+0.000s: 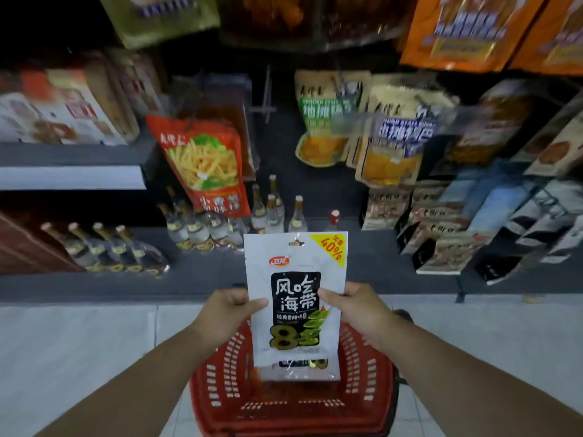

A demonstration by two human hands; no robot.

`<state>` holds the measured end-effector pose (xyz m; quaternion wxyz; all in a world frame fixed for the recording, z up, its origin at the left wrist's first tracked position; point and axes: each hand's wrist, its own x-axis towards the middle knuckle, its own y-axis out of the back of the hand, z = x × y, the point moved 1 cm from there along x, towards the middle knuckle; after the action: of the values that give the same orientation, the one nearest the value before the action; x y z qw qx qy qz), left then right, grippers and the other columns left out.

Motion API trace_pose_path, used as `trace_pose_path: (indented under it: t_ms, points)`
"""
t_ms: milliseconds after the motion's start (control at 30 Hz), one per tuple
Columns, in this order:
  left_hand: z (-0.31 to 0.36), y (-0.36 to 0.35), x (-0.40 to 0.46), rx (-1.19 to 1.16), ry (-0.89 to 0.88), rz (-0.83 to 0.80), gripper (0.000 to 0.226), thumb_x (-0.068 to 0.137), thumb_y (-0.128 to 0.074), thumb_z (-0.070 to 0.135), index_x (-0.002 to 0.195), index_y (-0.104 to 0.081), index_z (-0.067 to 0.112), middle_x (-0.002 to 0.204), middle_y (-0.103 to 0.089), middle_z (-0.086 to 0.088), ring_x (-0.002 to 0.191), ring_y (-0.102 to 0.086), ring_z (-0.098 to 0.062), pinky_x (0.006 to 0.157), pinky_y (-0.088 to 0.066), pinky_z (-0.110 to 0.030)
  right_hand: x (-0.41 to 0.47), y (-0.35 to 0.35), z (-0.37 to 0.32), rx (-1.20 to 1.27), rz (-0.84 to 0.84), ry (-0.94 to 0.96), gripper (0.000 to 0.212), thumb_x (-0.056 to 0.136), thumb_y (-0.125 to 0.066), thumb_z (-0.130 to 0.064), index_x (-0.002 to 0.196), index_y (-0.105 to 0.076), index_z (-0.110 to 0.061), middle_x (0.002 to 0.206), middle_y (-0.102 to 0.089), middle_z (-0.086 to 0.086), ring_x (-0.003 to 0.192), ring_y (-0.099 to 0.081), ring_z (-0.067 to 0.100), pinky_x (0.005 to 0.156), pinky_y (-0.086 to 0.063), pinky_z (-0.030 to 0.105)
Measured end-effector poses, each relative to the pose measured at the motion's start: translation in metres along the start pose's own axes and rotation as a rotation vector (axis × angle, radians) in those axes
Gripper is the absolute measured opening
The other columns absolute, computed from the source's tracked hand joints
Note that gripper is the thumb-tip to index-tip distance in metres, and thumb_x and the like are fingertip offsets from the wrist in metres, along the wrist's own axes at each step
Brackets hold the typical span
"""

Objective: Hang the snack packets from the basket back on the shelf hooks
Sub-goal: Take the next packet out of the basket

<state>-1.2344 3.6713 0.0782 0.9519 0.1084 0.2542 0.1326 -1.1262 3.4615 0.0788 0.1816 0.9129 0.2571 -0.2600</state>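
A white snack packet (295, 298) with a black label and a yellow corner stands upright in the middle of the head view. My left hand (228, 310) grips its left edge and my right hand (356, 305) grips its right edge. Its hang hole at the top is free. Below it the red basket (362, 386) sits on the floor, with another white packet (299, 370) lying inside, partly hidden by the held one. A bare metal hook (267, 99) sticks out of the dark shelf wall above, between hanging packets.
A red chips bag (205, 165) hangs left of the bare hook; tan packets (328, 121) hang to its right. Glass bottles (271, 212) stand on the low shelf ahead. Orange bags (467, 29) hang top right. Stacked packets (441, 234) lie right. Pale floor tiles surround the basket.
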Motion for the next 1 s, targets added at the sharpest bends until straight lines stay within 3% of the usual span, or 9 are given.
trace_pose_path:
  t_ms: [133,233,333,433,567,667,767,867,1000]
  points:
    - [0.093,0.046,-0.049,-0.015,-0.063,-0.021,0.089,0.055,-0.077,0.07,0.092,-0.065,-0.01,0.083,-0.067,-0.015,0.073,-0.06,-0.022,0.072,-0.052,-0.04,-0.078,0.025,-0.101,-0.007,0.007,0.08,0.028,0.087,-0.068,-0.03,0.109,-0.071,-0.013,0.111,-0.071,0.016,0.105,-0.065,0.035,0.096,-0.048,0.053]
    - [0.171,0.064,-0.088,-0.1,-0.089,-0.081,0.052,0.067,-0.08,0.039,0.09,-0.072,-0.007,0.096,-0.074,-0.018,0.089,-0.07,-0.028,0.084,-0.057,-0.041,-0.134,0.036,-0.161,-0.02,0.03,0.166,0.065,0.075,-0.071,-0.056,0.11,-0.067,-0.002,0.122,-0.055,0.031,0.112,-0.052,0.049,0.096,-0.041,0.061]
    - [0.238,0.079,-0.127,-0.071,-0.174,-0.144,0.022,0.081,-0.069,0.02,0.085,-0.075,-0.002,0.089,-0.076,-0.011,0.086,-0.073,-0.026,0.073,-0.058,-0.031,-0.17,0.053,-0.203,0.0,0.035,0.189,0.112,0.046,-0.068,-0.082,0.117,-0.057,0.005,0.12,-0.053,0.032,0.107,-0.053,0.05,0.087,-0.051,0.057]
    - [0.294,0.1,-0.153,-0.01,-0.226,-0.11,0.03,0.08,-0.072,0.033,0.066,-0.07,0.007,0.064,-0.067,-0.002,0.059,-0.062,-0.018,0.061,-0.047,-0.023,-0.215,0.064,-0.262,0.025,0.09,0.223,0.055,0.076,-0.072,-0.051,0.107,-0.07,-0.006,0.109,-0.068,0.022,0.097,-0.065,0.038,0.074,-0.048,0.043]
    - [0.362,0.128,-0.182,0.066,-0.321,-0.091,0.017,0.083,-0.072,0.025,0.079,-0.076,0.008,0.081,-0.076,0.0,0.069,-0.068,-0.011,0.065,-0.053,-0.026,-0.252,0.075,-0.334,-0.024,0.122,0.342,0.011,0.088,-0.067,-0.031,0.083,-0.073,-0.024,0.087,-0.074,0.0,0.082,-0.068,0.02,0.076,-0.051,0.037]
    - [0.4,0.149,-0.197,0.084,-0.425,-0.029,0.017,0.089,-0.064,0.008,0.077,-0.074,0.014,0.065,-0.073,0.011,0.057,-0.064,0.004,0.056,-0.047,-0.01,-0.273,0.076,-0.377,-0.016,0.153,0.4,0.012,0.091,-0.064,-0.027,0.097,-0.074,-0.022,0.096,-0.074,-0.003,0.086,-0.07,0.016,0.083,-0.054,0.037]
    - [0.427,0.168,-0.205,0.096,-0.482,0.029,0.012,0.089,-0.066,0.015,0.086,-0.076,0.009,0.083,-0.077,0.0,0.082,-0.073,-0.019,0.08,-0.058,-0.035,-0.289,0.072,-0.411,0.016,0.193,0.469,0.015,0.091,-0.063,-0.026,0.101,-0.072,-0.019,0.093,-0.073,-0.003,0.074,-0.068,0.004,0.064,-0.053,0.021]
    - [0.448,0.185,-0.209,0.059,-0.538,0.091,0.02,0.087,-0.068,0.023,0.088,-0.075,0.005,0.09,-0.076,-0.012,0.092,-0.069,-0.036,0.089,-0.053,-0.051,-0.295,0.069,-0.439,0.032,0.214,0.507,0.018,0.092,-0.062,-0.026,0.106,-0.071,-0.017,0.102,-0.072,-0.002,0.088,-0.067,0.013,0.076,-0.053,0.03]
    - [0.483,0.196,-0.208,-0.009,-0.588,0.137,0.014,0.09,-0.064,0.016,0.087,-0.074,0.007,0.084,-0.077,-0.002,0.073,-0.073,-0.012,0.069,-0.059,-0.031,-0.294,0.071,-0.482,0.037,0.268,0.61,0.011,0.092,-0.062,-0.022,0.099,-0.07,-0.018,0.091,-0.07,-0.005,0.077,-0.064,0.007,0.063,-0.048,0.02]
